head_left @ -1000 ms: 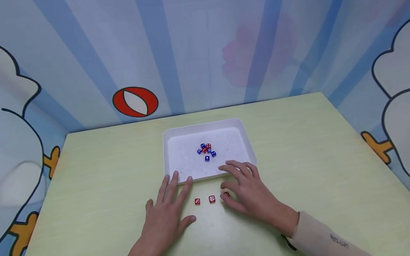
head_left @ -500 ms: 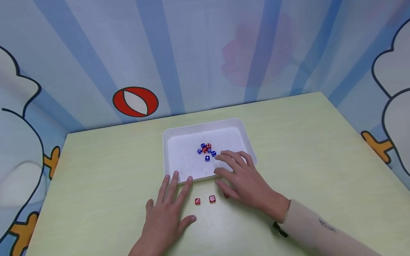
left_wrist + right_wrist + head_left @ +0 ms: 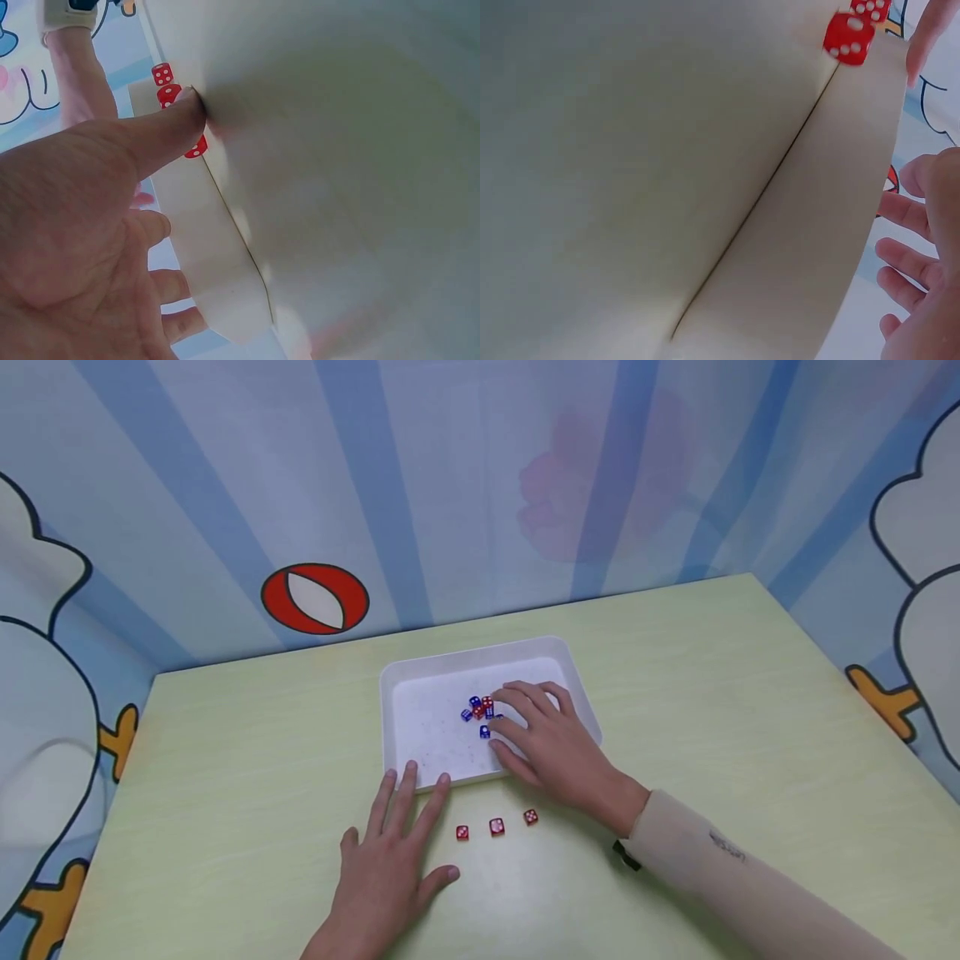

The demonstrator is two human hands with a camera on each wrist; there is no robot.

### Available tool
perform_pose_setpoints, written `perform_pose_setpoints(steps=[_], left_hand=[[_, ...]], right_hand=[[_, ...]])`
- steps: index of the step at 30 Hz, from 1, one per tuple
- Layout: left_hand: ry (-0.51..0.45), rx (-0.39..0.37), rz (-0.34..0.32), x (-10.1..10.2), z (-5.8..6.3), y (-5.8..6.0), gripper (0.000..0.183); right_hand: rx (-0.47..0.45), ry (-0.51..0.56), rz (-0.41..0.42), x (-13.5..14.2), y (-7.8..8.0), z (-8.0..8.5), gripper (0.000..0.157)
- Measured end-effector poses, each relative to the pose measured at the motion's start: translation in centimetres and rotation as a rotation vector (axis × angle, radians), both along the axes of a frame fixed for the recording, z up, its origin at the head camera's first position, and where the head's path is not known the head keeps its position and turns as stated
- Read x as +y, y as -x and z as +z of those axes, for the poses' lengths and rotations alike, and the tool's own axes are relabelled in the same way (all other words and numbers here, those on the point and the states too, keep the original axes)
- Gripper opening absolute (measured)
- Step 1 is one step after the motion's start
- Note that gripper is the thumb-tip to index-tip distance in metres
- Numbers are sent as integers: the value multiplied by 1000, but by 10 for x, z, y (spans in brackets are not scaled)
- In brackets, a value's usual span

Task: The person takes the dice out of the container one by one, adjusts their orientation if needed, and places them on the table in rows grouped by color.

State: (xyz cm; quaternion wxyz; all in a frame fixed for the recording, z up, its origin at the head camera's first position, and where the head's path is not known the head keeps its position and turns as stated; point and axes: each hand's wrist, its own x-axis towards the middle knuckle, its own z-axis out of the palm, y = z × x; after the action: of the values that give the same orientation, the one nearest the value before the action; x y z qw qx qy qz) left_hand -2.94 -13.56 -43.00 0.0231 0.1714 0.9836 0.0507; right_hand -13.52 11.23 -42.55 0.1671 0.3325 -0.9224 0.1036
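My left hand point(image 3: 386, 872) lies spread on the table, its straight fingertips at the front rim of a white tray point(image 3: 420, 743). My right hand point(image 3: 558, 752) reaches over the tray's right side, fingers loosely bent and nothing visible between them. Its thumb and index fingertips are close to a blue die point(image 3: 484, 732). Just behind sits a cluster of several blue dice point(image 3: 467, 715) and two red ones, partly covered by the right fingers. On the table before the tray, a left red die point(image 3: 462, 832), a middle red die point(image 3: 497, 827) and a right red die point(image 3: 531, 817) form a row.
The pale green table point(image 3: 247, 777) meets a blue striped backdrop point(image 3: 480, 510) at the back. Printed figures cover the side panels. In the left wrist view, red dice point(image 3: 162, 73) show beyond the thumb; the right wrist view catches a red die point(image 3: 849, 37) at its top.
My right hand has moved from the right red die, forward and left over the tray to the blue dice. That red die is now uncovered on the table. My left hand has stayed still.
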Motion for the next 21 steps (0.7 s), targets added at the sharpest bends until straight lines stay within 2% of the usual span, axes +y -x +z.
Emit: perform_pose_setpoints(steps=[7, 14, 21], left_hand=[[-9, 7, -4, 0, -1, 0, 101], [-17, 3, -4, 1, -1, -1, 100], [-11, 6, -2, 0, 0, -1, 101]], right_hand=[[-28, -27, -40, -8, 15, 1, 26], [-104, -63, -99, -16, 24, -2, 31], [-144, -69, -105, -21, 32, -4, 30]])
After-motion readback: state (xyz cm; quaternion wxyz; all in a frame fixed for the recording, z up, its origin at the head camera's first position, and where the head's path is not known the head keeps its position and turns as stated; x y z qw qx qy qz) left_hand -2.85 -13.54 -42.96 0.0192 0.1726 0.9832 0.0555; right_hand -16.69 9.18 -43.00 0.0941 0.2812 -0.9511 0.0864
